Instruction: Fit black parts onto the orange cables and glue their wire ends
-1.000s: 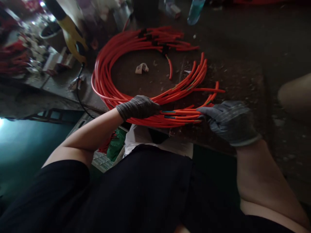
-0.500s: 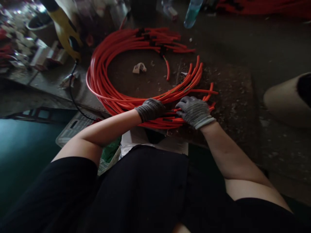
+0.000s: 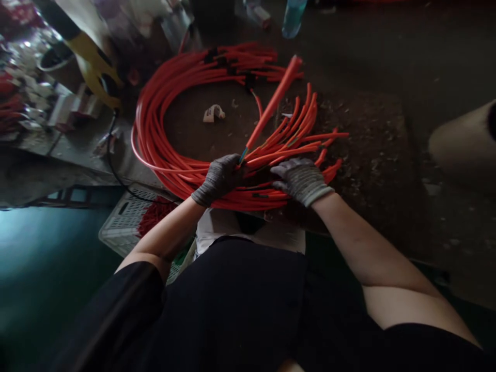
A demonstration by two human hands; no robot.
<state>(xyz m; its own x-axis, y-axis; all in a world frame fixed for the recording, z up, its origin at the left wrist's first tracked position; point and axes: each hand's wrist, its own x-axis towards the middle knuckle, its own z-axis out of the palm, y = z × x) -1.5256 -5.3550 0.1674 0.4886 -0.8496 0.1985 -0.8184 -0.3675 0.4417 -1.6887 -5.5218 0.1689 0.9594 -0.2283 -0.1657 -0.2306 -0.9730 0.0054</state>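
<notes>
One orange cable has swung up, the left hand pinching it by its bared wires; keep that firm, right hand, grip unclear, steadying the coil on the worktop

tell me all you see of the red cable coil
The red cable coil is an open loop of smooth, plastic-looking strands on a dark worktop, ends loose rightward. Black patches mark its far side. One piece juts up at the left hand, blue-green wire bared; the right hand touches near strands.
</notes>
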